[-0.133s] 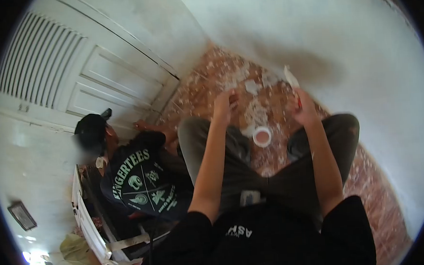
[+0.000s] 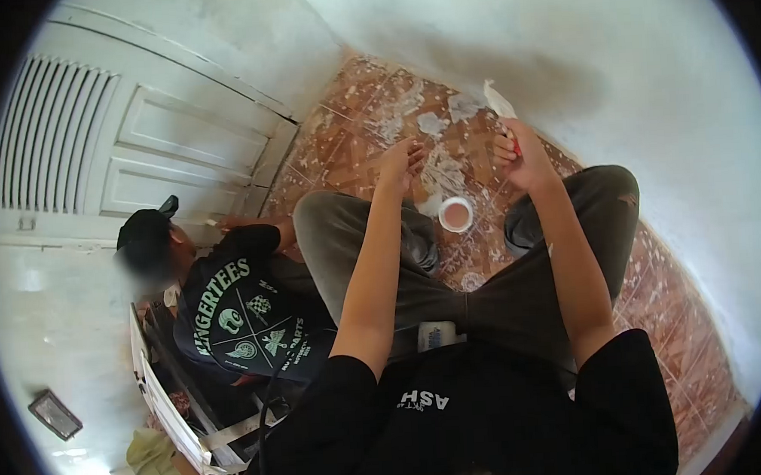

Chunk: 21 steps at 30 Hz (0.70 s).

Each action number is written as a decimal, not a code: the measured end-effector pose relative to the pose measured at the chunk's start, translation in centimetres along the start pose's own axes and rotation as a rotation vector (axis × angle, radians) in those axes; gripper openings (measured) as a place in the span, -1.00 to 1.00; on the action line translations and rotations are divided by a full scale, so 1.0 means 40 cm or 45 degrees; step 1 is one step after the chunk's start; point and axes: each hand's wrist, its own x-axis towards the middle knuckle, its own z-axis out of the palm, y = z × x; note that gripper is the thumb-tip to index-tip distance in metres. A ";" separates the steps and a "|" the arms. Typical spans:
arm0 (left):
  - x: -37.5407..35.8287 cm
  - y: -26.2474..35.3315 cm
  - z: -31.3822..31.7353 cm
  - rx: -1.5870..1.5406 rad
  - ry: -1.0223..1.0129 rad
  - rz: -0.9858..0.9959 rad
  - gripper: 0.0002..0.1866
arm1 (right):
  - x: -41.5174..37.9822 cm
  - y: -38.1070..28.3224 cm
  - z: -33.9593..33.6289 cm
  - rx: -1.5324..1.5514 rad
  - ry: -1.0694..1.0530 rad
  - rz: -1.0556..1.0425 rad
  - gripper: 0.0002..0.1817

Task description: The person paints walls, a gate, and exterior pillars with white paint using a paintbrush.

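Note:
My right hand (image 2: 527, 157) is closed round the red handle of a tool with a whitish flat head (image 2: 500, 100). The head points up and away from me, close to the pale wall. Over the floor between my knees, my left hand (image 2: 402, 161) is held out with its fingers apart and nothing in it. Below and between both hands stands a small white-rimmed round tub (image 2: 456, 215), brownish pink inside. Whitish flakes and scraps (image 2: 442, 172) lie on the tiled floor just beyond the tub.
Close at my left, another person in a black cap and printed black shirt (image 2: 256, 317) crouches facing a white louvred door (image 2: 184, 175). A pale wall (image 2: 659, 137) rises on my right. Behind that person stands a frame-like white-edged object (image 2: 160, 382).
The whole view has shifted, so the floor, tub and both hands appear a little higher and further left. My right hand still grips the red-handled tool.

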 end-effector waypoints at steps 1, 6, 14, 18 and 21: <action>0.027 -0.043 0.016 0.029 0.002 -0.059 -0.80 | -0.011 -0.017 -0.001 -0.003 -0.001 0.004 -0.81; 0.101 -0.276 -0.057 1.157 0.293 -0.430 -0.84 | -0.041 -0.032 0.030 -0.001 0.058 0.024 -0.82; 0.181 -0.448 -0.172 1.297 0.291 -0.663 -0.91 | -0.024 -0.048 0.035 -0.027 0.118 -0.044 -0.81; 0.211 -0.484 -0.215 1.434 0.391 -0.509 -0.95 | -0.012 -0.042 0.022 0.001 0.166 -0.028 -0.81; 0.189 -0.460 -0.183 1.350 0.372 -0.542 -0.94 | -0.008 -0.044 0.009 -0.008 0.134 -0.011 -0.81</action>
